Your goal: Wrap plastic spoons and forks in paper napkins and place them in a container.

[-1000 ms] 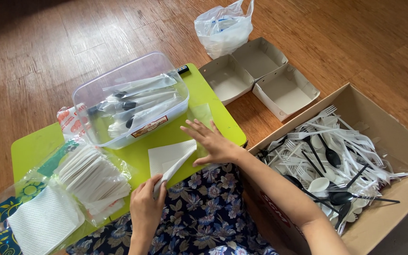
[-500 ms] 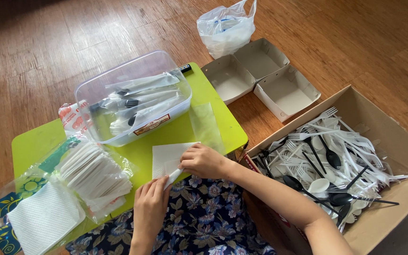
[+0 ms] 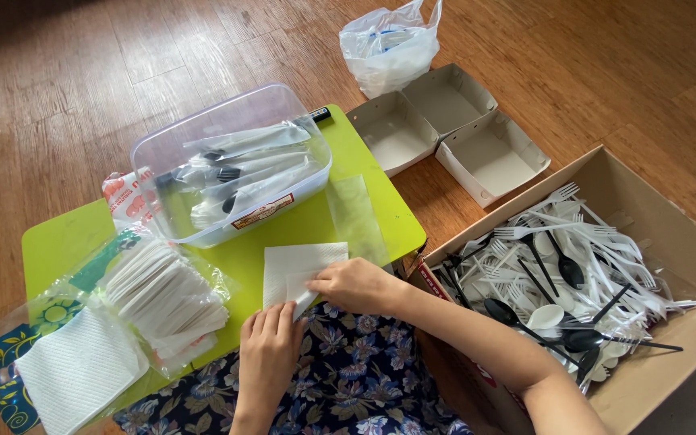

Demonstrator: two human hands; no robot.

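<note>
Presently, the fingers of the right hand are curled down onto a white paper napkin, pinching its near edge where a corner is turned over. The left hand presses its fingertips, held together and flat, against the lower folded corner of the same napkin; neither hand is released.

The napkin lies on the near edge of a lime-green low table, just above the person's floral-patterned lap. By judgement, the step in hand is folding the napkin, and the fold is only part made. The next move appears to call for a firm crease along the turned edge while the other hand keeps the sheet from sliding.

Just beside the napkin, to its right, lies a flat clear plastic sleeve. Behind it stands a clear lidded tub holding wrapped cutlery sets. To the left rests an opened bag of stacked napkins. On the floor to the right sits a cardboard box of loose white and black plastic cutlery, well apart from the hands.
</note>
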